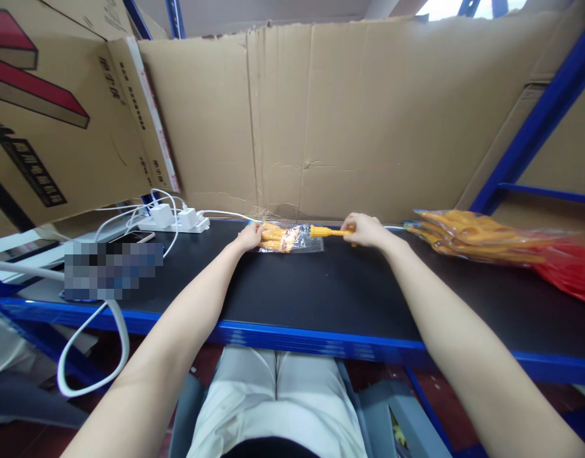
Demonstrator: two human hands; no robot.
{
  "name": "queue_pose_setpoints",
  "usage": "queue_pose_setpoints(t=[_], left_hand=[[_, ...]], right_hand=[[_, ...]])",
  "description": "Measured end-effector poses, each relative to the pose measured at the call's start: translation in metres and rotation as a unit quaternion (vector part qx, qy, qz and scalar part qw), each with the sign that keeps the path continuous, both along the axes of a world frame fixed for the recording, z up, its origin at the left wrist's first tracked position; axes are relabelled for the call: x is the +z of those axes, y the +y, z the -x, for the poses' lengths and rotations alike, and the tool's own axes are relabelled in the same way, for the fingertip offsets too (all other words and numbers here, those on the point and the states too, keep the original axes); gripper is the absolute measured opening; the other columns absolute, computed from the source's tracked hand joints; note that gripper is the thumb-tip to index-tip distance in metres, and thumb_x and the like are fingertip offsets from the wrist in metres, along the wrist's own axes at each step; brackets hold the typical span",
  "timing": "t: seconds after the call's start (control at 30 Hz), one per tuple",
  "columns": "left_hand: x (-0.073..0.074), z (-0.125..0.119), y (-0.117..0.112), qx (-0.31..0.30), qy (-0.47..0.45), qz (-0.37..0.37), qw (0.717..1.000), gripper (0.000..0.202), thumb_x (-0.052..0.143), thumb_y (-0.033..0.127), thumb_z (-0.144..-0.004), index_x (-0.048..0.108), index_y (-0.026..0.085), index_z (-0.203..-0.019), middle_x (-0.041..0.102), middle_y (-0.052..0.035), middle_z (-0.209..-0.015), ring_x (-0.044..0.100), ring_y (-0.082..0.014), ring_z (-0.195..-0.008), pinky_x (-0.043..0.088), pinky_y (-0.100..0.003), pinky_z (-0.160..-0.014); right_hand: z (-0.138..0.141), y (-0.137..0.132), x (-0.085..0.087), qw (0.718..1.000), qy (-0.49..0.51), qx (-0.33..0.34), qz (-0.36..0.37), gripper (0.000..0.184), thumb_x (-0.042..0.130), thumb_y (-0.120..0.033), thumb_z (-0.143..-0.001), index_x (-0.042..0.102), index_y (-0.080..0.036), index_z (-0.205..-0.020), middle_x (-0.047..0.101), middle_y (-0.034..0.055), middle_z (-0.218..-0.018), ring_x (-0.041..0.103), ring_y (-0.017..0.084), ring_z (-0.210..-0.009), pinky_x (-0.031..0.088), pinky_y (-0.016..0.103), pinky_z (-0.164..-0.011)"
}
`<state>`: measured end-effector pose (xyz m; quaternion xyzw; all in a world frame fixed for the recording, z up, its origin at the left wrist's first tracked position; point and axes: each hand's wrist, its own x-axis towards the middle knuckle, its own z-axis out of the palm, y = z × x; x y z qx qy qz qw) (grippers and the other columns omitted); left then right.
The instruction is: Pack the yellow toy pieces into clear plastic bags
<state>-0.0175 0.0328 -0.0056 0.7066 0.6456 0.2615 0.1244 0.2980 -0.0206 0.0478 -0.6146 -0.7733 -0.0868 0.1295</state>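
Observation:
My left hand [251,236] is closed on the left end of a clear plastic bag [314,244], which lies on the black tabletop. Inside the bag are orange-yellow pieces [273,236], whose kind I cannot make out through the shiny film. Between the fingers of my right hand [363,230] is an orange-yellow plastic tool [328,231] with a thin shaft and a wider, ribbed end. That wide end points left, at the right end of the bag. Whether it is inside the bag mouth or just over it, I cannot tell.
Filled plastic bags of orange-yellow pieces [473,235] lie at the right, beside red plastic [573,267]. On the left are a white power strip [172,221] with cables and a phone-like device [113,264], partly blurred out. Cardboard [368,127] walls the back; a blue edge [321,340] runs along the front.

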Motion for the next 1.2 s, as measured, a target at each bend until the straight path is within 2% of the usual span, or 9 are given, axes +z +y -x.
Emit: queue_pose_setpoints(t=[0.2, 0.37, 0.5, 0.6, 0.7, 0.8, 0.93, 1.1, 1.2], left_hand=[[-0.005, -0.002, 0.003, -0.033, -0.041, -0.004, 0.999, 0.026, 0.038, 0.032, -0.087, 0.053, 0.016, -0.101, 0.063, -0.0101, -0.101, 0.057, -0.0206, -0.092, 0.042, -0.031, -0.081], [-0.004, -0.006, -0.002, -0.036, -0.121, 0.022, 0.992, 0.024, 0.039, 0.028, -0.086, 0.054, 0.014, -0.099, 0.063, -0.0102, -0.099, 0.058, -0.0183, -0.086, 0.045, -0.027, -0.074], [0.004, -0.013, -0.013, -0.049, -0.155, 0.036, 0.986, 0.022, 0.042, 0.024, -0.086, 0.055, 0.011, -0.099, 0.063, -0.0112, -0.101, 0.058, -0.0186, -0.089, 0.045, -0.026, -0.075], [0.007, -0.016, -0.018, -0.082, -0.232, 0.073, 0.967, 0.024, 0.045, 0.029, -0.086, 0.057, 0.012, -0.099, 0.065, -0.0102, -0.101, 0.06, -0.019, -0.089, 0.046, -0.026, -0.075], [0.008, -0.017, -0.018, -0.142, -0.333, 0.122, 0.924, 0.029, 0.044, 0.037, -0.087, 0.06, 0.015, -0.098, 0.067, -0.0079, -0.1, 0.062, -0.0189, -0.089, 0.047, -0.027, -0.077], [0.01, -0.016, -0.017, -0.173, -0.386, 0.156, 0.893, 0.038, 0.038, 0.044, -0.088, 0.061, 0.014, -0.096, 0.067, -0.0091, -0.098, 0.063, -0.0197, -0.09, 0.048, -0.029, -0.078], [0.015, -0.016, -0.023, -0.218, -0.38, 0.174, 0.882, 0.048, 0.033, 0.053, -0.088, 0.061, 0.016, -0.099, 0.067, -0.0094, -0.1, 0.062, -0.021, -0.094, 0.048, -0.029, -0.08], [0.017, -0.021, -0.031, -0.169, -0.306, 0.109, 0.93, 0.052, 0.05, 0.051, -0.081, 0.051, 0.012, -0.115, 0.06, -0.0147, -0.113, 0.057, -0.0227, -0.103, 0.047, -0.027, -0.081], [0.016, -0.023, -0.033, -0.157, -0.282, 0.097, 0.942, 0.056, 0.056, 0.045, -0.078, 0.044, 0.01, -0.121, 0.057, -0.0174, -0.117, 0.056, -0.0231, -0.105, 0.046, -0.026, -0.082]], right_hand=[[0.03, -0.009, -0.005, 0.998, 0.027, 0.059, 0.007, 0.016, 0.057, -0.02, -0.063, 0.066, -0.02, -0.075, 0.066, 0.0017, -0.077, 0.057, 0.016, -0.072, 0.038, 0.024, -0.064], [0.029, -0.012, -0.002, 0.982, 0.167, 0.056, 0.062, 0.017, 0.057, -0.017, -0.063, 0.066, -0.016, -0.077, 0.063, 0.0006, -0.061, 0.056, 0.012, -0.057, 0.038, 0.02, -0.054], [0.031, -0.012, -0.004, 0.973, 0.204, 0.077, 0.073, 0.018, 0.059, -0.016, -0.063, 0.067, -0.015, -0.079, 0.062, 0.0002, -0.06, 0.055, 0.011, -0.056, 0.039, 0.02, -0.054], [0.042, -0.011, -0.011, 0.969, 0.225, 0.09, 0.05, 0.019, 0.06, -0.015, -0.063, 0.068, -0.015, -0.08, 0.065, 0.0017, -0.068, 0.056, 0.011, -0.06, 0.04, 0.021, -0.056], [0.053, -0.009, -0.02, 0.954, 0.281, 0.094, 0.051, 0.019, 0.061, -0.015, -0.064, 0.068, -0.013, -0.082, 0.065, 0.0022, -0.069, 0.055, 0.011, -0.058, 0.042, 0.021, -0.057], [0.058, -0.008, -0.026, 0.926, 0.346, 0.113, 0.099, 0.02, 0.067, -0.02, -0.064, 0.068, -0.013, -0.083, 0.064, 0.0015, -0.068, 0.054, 0.01, -0.055, 0.044, 0.021, -0.055], [0.055, -0.01, -0.025, 0.859, 0.467, 0.112, 0.178, 0.023, 0.071, -0.022, -0.064, 0.066, -0.014, -0.085, 0.063, 0.0015, -0.069, 0.054, 0.008, -0.054, 0.046, 0.02, -0.053], [0.052, -0.007, -0.023, 0.785, 0.582, 0.022, 0.211, 0.012, 0.066, -0.009, -0.068, 0.055, -0.013, -0.073, 0.061, 0.0017, -0.061, 0.055, 0.007, -0.051, 0.047, 0.019, -0.05], [0.049, -0.003, -0.025, 0.744, 0.612, 0.006, 0.266, 0.01, 0.063, -0.009, -0.072, 0.054, -0.012, -0.07, 0.06, 0.0022, -0.057, 0.054, 0.007, -0.048, 0.046, 0.019, -0.048]])
